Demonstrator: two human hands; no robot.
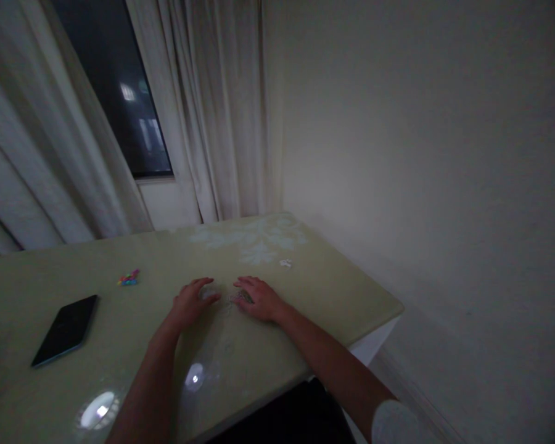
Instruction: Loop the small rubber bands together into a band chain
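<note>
1. Left hand (188, 304) and right hand (261, 301): fingers parted, thumbs spread.
2. Small blurred pile (237, 297): on the bench (335, 296), between the hands, beside the right fingers; contents indistinct.
3. Colorful pieces (129, 279): left of the left hand, beyond the black tablet (67, 330).

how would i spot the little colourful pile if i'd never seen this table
Find the pale table in front of the curtains. Beyond the dark tablet, and leftward of the left hand, lies the little colourful pile. Its pink, blue and orange bits are vivid, unlike the white bits beyond the right hand.
</note>
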